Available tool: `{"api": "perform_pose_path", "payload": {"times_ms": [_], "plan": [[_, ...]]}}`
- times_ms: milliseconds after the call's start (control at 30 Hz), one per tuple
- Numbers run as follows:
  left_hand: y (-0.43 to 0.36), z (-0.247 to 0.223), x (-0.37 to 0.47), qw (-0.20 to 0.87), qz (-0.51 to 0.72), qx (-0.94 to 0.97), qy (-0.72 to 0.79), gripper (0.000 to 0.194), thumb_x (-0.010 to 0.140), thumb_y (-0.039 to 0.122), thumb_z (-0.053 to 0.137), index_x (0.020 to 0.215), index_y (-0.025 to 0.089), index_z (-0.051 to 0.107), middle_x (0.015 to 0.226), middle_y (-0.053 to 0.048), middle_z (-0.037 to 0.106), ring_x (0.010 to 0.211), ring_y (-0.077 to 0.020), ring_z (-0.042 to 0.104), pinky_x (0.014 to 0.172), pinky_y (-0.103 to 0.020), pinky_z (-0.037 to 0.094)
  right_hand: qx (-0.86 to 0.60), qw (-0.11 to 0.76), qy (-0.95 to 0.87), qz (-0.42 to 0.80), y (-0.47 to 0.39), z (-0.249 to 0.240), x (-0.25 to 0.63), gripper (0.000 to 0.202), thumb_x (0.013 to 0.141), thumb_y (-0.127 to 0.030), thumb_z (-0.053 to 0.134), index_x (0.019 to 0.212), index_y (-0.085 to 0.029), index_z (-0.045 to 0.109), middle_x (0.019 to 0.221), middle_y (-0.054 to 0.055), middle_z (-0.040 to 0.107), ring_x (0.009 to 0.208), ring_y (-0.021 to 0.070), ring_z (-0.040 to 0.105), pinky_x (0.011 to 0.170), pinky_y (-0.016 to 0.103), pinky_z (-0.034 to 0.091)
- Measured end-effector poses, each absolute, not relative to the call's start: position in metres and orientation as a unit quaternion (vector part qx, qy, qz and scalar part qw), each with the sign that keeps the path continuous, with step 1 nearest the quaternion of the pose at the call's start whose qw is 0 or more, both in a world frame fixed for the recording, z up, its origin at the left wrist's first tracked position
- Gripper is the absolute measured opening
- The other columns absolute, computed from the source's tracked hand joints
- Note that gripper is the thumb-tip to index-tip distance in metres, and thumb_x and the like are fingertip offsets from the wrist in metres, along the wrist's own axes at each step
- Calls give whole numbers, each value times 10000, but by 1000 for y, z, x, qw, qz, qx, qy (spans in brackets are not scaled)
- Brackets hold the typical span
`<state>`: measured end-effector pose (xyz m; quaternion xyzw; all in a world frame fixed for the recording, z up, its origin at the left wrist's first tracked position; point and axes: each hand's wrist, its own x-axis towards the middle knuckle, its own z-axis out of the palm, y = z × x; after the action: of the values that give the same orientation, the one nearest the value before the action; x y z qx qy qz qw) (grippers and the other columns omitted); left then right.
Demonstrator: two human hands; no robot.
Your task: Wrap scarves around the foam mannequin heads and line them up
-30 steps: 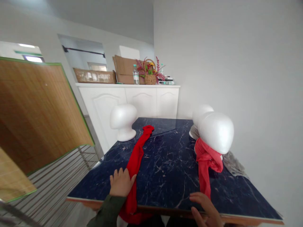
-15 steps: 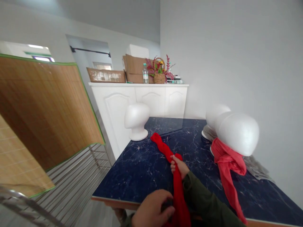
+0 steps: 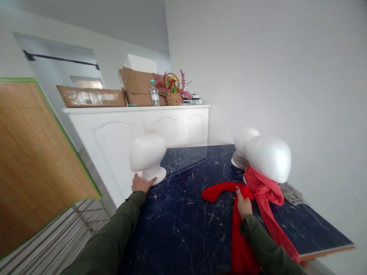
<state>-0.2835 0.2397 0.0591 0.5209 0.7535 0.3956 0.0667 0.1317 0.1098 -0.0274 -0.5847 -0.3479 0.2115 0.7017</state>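
A white foam mannequin head (image 3: 147, 151) stands at the left side of the dark blue table (image 3: 177, 225). My left hand (image 3: 140, 184) grips its round base, thumb on the near side and the other fingers partly hidden. Over the right half of the table, my right hand (image 3: 243, 203) is closed around a bright red scarf (image 3: 219, 189). One end of it lies toward the left on the tabletop, and the rest hangs down toward me. Close to that hand is another white mannequin head (image 3: 269, 158) with a coral scarf (image 3: 262, 185) tied around its neck.
Behind it a third mannequin head (image 3: 245, 139) wears a grey scarf (image 3: 241, 160). A white cabinet (image 3: 123, 130) along the back carries cardboard boxes (image 3: 94, 97), a water bottle (image 3: 155, 93) and a flower basket (image 3: 174, 98). At left, a bamboo mat (image 3: 43, 164) hangs on a metal rack (image 3: 63, 240).
My left hand has moved from the near table edge to the left mannequin head's base. My right hand has carried the red scarf rightward, beside the coral scarf. The view has turned right.
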Motion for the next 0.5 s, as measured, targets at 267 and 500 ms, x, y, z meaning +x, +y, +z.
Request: {"api": "perform_pose_path", "payload": {"times_ms": [267,500], "plan": [[250,86,-263,88,424,509,744,808,636,457,650,1233,3,348,1254,-220,489,1145,-341,483,948,-422,400,-575,703,-352,227,112,-23,126,465,792,-515,431,1011,-136,588,1077,149,630,1035,277,582,931,482,421],[218,96,-226,104,462,481,738,724,652,416,662,1171,-29,423,1275,-200,476,1178,-336,441,973,-396,386,-616,641,-413,200,109,-13,123,496,859,-477,299,1043,-111,579,1024,151,648,991,248,604,906,430,451]]}}
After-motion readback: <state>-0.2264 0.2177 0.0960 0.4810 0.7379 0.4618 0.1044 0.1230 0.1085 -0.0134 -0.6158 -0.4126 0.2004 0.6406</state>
